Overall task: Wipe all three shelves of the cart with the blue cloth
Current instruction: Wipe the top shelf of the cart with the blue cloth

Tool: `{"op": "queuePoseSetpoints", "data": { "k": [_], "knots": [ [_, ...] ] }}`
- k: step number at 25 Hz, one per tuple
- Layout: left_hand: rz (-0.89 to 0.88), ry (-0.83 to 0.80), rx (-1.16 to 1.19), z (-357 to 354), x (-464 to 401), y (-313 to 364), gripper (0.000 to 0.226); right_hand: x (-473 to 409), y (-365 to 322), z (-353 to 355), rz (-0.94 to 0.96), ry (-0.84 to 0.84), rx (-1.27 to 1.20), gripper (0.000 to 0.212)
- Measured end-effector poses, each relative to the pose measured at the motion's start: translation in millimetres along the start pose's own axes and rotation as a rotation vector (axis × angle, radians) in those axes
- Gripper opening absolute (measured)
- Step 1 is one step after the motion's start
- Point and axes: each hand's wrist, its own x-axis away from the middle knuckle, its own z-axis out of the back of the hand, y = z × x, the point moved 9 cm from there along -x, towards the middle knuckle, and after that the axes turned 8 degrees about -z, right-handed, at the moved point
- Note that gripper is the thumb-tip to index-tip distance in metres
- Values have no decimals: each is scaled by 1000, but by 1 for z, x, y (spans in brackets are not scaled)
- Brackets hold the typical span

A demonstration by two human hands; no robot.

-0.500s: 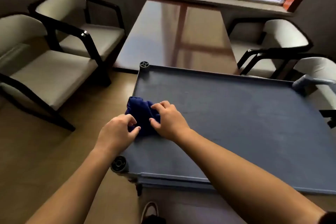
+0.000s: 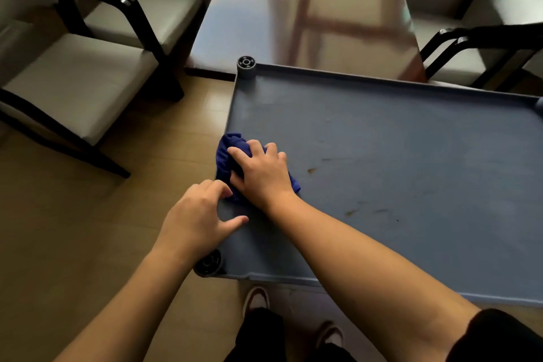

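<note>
The cart's grey-blue top shelf (image 2: 396, 156) fills the right half of the view, with a raised rim and a few brown smudges on it. A bunched dark blue cloth (image 2: 227, 153) lies at the shelf's left edge. My right hand (image 2: 261, 173) presses flat on top of the cloth and covers most of it. My left hand (image 2: 199, 217) rests at the shelf's left rim just below the cloth, fingers curled and apart, fingertips touching the cloth's near edge. The lower shelves are hidden under the top one.
A glossy brown table (image 2: 305, 9) stands directly behind the cart. Black-framed chairs with pale cushions sit at the left (image 2: 73, 76) and at the right (image 2: 484, 38). Wooden floor (image 2: 88, 229) lies to the left. My shoes (image 2: 255, 300) show under the cart's near edge.
My right hand has moved on top of the cloth and flattened onto it. My left hand has let go and dropped back toward the rim. The camera has tilted downward.
</note>
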Motion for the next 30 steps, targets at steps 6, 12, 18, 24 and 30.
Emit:
{"op": "queuePoseSetpoints", "data": {
  "k": [6,12,18,24,30],
  "knots": [
    [5,-9,-72,-7,7,26,108,63,40,24,-57,30,-114,37],
    [16,-298,-164,-65,2,34,172,94,47,12,-41,8,-87,38],
    [26,-246,-289,-76,4,27,176,99,78,15,-79,61,-137,24],
    [31,-243,-337,-75,2,28,176,117,143,23,-174,62,-87,21],
    [37,-246,-342,-75,2,29,175,147,245,38,-403,118,-123,23]
  ]
}}
